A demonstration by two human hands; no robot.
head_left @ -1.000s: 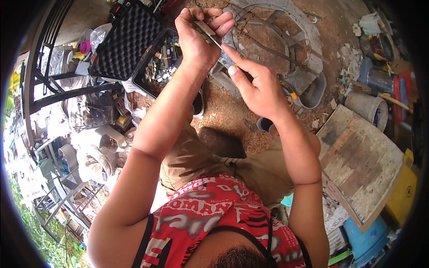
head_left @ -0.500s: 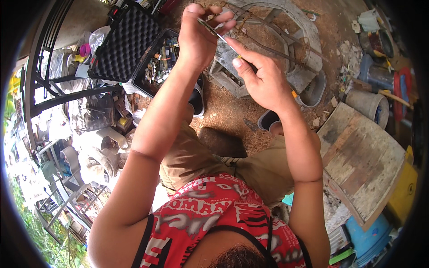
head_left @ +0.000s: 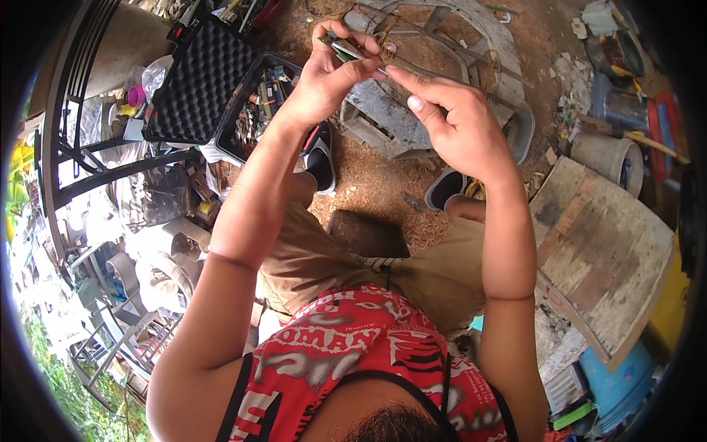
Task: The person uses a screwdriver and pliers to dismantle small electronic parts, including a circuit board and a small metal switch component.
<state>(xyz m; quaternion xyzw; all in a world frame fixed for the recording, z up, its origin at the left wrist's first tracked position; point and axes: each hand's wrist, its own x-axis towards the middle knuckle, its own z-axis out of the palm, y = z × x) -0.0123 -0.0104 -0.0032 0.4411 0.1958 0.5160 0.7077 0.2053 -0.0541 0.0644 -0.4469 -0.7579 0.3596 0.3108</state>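
Note:
My left hand is raised at the top middle, its fingers and thumb closed around a small green circuit board with a silvery metal part on it. To its right, my right hand is closed, with the index finger stretched toward the board. A thin metal-shafted tool, seemingly a screwdriver, runs from that finger to the board; its handle is hidden in the palm. Left of my left hand lies an opened black hard case with several small boards and parts in it.
The case's foam-lined lid leans open at the left. Beyond my hands a grey wheel-like frame lies on the brown ground. A worn wooden board is at the right, near a grey bucket. Metal racks and clutter line the left.
My left hand has lowered slightly and turned, so the green board shows more. My right hand has shifted slightly right and down, and the tool's shaft shows less.

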